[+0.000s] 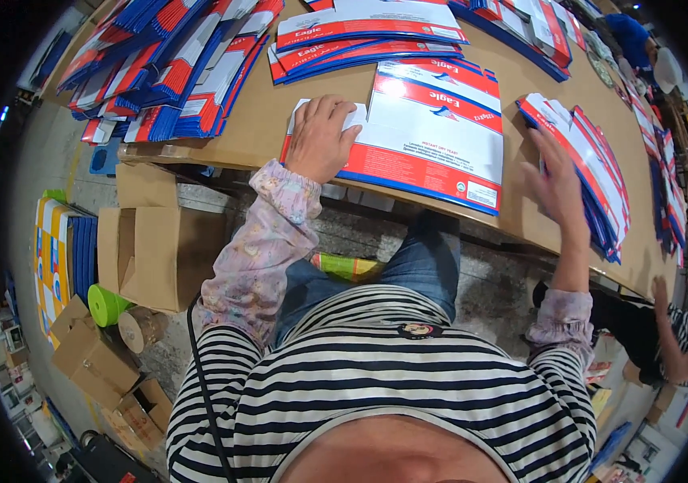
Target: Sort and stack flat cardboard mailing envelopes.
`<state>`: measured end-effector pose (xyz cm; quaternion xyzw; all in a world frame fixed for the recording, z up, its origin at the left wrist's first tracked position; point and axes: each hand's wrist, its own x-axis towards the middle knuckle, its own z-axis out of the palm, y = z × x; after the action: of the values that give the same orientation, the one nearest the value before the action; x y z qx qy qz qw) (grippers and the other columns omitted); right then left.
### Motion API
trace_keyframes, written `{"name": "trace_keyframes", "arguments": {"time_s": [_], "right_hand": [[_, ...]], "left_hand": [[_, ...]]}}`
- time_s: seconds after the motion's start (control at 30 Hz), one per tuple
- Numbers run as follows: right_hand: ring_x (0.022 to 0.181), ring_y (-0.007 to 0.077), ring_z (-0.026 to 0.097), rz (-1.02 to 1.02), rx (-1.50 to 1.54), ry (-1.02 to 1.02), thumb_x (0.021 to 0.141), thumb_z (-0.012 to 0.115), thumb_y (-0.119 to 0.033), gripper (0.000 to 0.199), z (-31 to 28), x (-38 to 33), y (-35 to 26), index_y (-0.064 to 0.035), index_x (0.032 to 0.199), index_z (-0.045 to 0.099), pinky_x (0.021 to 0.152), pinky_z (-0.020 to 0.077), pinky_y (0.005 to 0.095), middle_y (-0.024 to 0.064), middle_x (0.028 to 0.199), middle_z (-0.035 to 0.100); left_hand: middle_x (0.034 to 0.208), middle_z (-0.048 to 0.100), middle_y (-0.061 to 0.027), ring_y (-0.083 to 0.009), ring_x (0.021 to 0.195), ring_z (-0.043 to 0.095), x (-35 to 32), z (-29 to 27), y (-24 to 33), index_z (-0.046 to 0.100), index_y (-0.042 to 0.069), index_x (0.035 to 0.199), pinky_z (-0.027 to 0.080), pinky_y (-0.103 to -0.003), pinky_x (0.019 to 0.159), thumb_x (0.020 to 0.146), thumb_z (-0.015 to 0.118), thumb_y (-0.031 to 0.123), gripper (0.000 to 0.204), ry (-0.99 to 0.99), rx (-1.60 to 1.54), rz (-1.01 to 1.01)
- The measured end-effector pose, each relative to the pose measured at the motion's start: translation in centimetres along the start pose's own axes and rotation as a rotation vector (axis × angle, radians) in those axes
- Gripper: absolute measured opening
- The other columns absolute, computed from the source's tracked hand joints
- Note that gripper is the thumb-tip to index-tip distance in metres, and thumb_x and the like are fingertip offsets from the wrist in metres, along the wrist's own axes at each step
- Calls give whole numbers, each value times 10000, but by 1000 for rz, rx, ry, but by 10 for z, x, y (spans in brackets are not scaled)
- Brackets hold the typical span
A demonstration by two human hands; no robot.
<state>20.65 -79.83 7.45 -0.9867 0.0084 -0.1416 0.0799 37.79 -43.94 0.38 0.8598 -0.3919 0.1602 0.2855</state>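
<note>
A flat printed carton blank, white with red and blue bands, lies on the brown table in front of me. My left hand presses flat on its left flap, fingers spread. My right hand hovers blurred over a stack of flat red, white and blue cartons at the right, fingers apart; I cannot tell whether it touches the top one.
More stacks of flat cartons cover the table's far left, the middle and the right edge. Brown cardboard boxes and tape rolls sit on the floor at left. Another person in a striped shirt is at the right.
</note>
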Motion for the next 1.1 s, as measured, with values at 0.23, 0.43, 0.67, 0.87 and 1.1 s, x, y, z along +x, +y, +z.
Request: {"name": "trace_keyframes", "arguments": {"time_s": [0.23, 0.43, 0.67, 0.87, 1.1], "right_hand": [[1356, 320, 342, -398, 66, -193, 738, 702, -499, 837, 37, 20, -110, -141, 1422, 377, 1118, 268, 482, 160, 1449, 381], [1361, 329, 326, -362, -20, -198, 787, 635, -528, 803, 70, 10, -119, -139, 1432, 359, 1097, 291, 498, 158, 1466, 347], [1357, 323, 332, -372, -46, -201, 820, 629, -465, 750, 72, 12, -127, -161, 1441, 339, 1088, 298, 516, 155, 1460, 351], [1395, 280, 293, -518, -158, -89, 838, 515, -63, 649, 61, 9, -138, -188, 1446, 324, 1113, 247, 532, 109, 1504, 309], [1311, 290, 436, -532, -166, 236, 810, 531, -69, 535, -30, 23, -124, -99, 1343, 492, 1091, 331, 476, 121, 1416, 450]], "left_hand": [[1112, 547, -112, -303, 1068, 500, -2, -3, -1, 540, 62, 1108, 340, -423, 940, 805, 647, 157, 335, 84, -15, 24], [1044, 564, -98, -293, 1012, 523, 1, -4, -2, 544, 68, 1047, 343, -414, 915, 789, 666, 149, 297, 80, -46, 27], [910, 597, -58, -257, 942, 550, 13, 0, -12, 567, 81, 938, 308, -419, 933, 804, 659, 137, 172, 55, -115, 1], [860, 624, -73, -268, 865, 553, 39, -45, 17, 603, 41, 897, 394, -364, 813, 849, 650, 210, 181, -46, -264, -50], [940, 681, -51, -113, 891, 604, 55, -69, -2, 648, 5, 1011, 470, -264, 791, 948, 560, 176, 203, 309, -862, -183]]}}
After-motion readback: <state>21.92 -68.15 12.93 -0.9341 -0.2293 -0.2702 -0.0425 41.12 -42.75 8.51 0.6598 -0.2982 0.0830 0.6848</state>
